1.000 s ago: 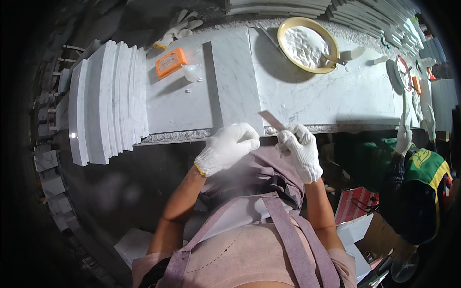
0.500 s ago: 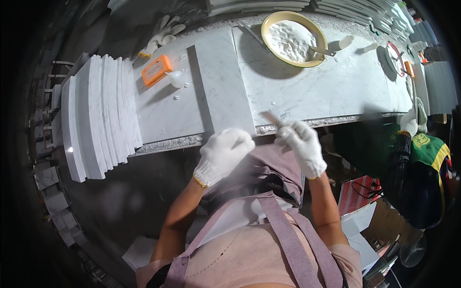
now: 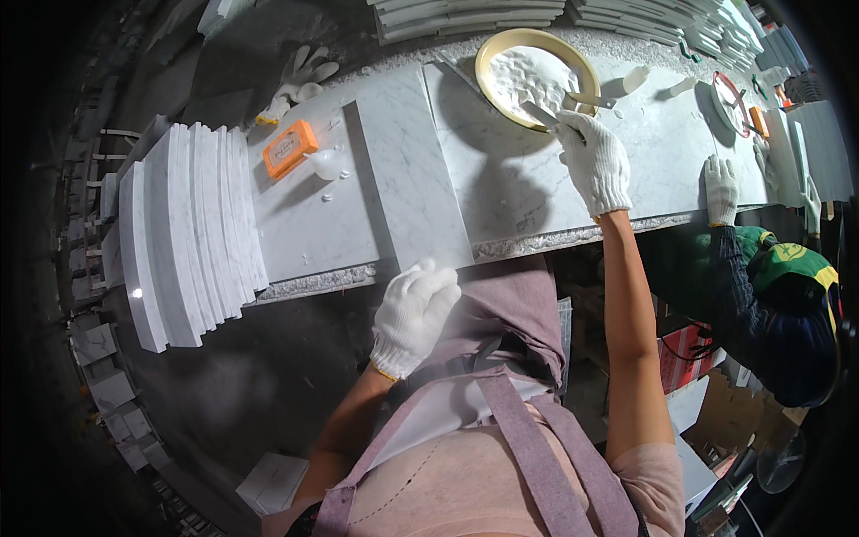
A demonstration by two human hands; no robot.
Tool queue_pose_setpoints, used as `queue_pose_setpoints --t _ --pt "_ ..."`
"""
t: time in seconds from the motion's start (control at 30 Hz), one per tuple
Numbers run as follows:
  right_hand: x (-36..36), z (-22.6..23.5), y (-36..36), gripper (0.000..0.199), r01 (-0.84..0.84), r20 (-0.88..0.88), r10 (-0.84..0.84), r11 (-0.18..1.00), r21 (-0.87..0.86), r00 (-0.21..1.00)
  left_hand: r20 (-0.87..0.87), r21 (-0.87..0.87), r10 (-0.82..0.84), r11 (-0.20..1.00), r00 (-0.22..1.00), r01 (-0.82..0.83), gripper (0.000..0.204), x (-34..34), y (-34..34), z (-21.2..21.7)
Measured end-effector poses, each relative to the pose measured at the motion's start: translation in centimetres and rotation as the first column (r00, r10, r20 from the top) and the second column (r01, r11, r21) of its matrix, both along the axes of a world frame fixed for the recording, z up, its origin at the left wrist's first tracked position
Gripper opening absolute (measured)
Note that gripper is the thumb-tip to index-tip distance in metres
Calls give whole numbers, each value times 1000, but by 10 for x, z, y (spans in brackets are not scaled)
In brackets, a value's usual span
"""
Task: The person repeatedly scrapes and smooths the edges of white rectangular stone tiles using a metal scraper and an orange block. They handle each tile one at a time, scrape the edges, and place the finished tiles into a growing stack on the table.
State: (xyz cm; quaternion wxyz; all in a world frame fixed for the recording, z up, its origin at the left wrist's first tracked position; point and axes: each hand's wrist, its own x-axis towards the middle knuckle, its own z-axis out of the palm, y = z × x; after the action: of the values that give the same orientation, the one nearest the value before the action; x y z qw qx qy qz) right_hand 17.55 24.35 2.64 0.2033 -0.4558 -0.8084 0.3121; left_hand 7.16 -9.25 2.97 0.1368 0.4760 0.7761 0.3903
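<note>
My right hand [image 3: 592, 161], in a white knit glove, grips a putty knife [image 3: 540, 115] whose flat blade is over the near rim of a yellow bowl [image 3: 483, 70]. White paste [image 3: 528, 76] fills the bowl, and a second putty knife [image 3: 592, 99] rests on its right rim. My gloved left hand [image 3: 416, 315] is curled closed by the near end of a long marble strip [image 3: 412, 170]. What it holds, if anything, is hidden. The strip lies across the marble-topped table [image 3: 501, 197], its near end at the front edge.
Marble slabs [image 3: 183, 233] stand in a row at the left. An orange box [image 3: 289, 149], a small translucent cup [image 3: 327, 164] and a loose glove [image 3: 300, 80] lie left of the strip. At right, a co-worker's gloved hand [image 3: 721, 190] rests on the table. More slabs [image 3: 474, 16] are stacked behind.
My right hand has moved forward from the front edge to the bowl with the putty knife. My left hand has dropped slightly. The co-worker's hand has come onto the table.
</note>
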Motion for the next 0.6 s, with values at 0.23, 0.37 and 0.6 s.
queue_pose_setpoints --t 0.23,0.37,0.6 --pt "-17 -8 10 26 13 -20 -15 991 -132 1000 -42 9 3 1000 999 -2 21 -2 1 1" --pt "-18 4 9 28 13 -111 -47 957 -291 993 -62 1 -19 1000 998 19 22 -2 3 1" --pt "-14 9 1 31 69 -178 -150 918 -391 973 -112 -35 -35 999 993 32 22 -5 2 4"
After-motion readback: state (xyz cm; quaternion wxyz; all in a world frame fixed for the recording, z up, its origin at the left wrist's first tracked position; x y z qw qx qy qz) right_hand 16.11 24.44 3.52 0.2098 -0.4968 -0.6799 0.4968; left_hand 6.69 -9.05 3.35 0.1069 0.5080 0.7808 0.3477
